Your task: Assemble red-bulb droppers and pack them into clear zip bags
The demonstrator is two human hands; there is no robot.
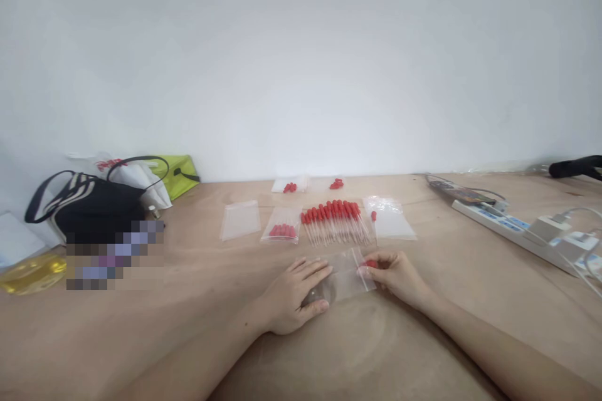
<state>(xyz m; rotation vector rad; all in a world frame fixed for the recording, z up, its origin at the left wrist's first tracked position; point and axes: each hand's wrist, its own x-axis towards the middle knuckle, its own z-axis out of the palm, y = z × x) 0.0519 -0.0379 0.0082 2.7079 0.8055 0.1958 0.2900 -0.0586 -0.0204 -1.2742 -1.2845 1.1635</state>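
A clear zip bag [347,276] lies flat between my hands. My left hand [301,296] rests on its left end with the fingers spread. At the bag's right end, the fingers of my right hand [394,277] pinch a red-capped dropper [370,263] by its red end; the rest of it is hard to make out. Beyond the hands, several red-capped clear droppers [336,219] lie in a row. To their left is a bag with several red caps [282,231] inside. A stack of clear bags [392,219] with one red cap is on the right.
Empty-looking bags [241,219] lie left of centre. Small red pieces [290,188] sit on a bag near the wall, others [337,183] beside it. At left are a black bag [98,207] and a green bag [181,175]; at right, a power strip [512,229] with cables and a phone [465,193].
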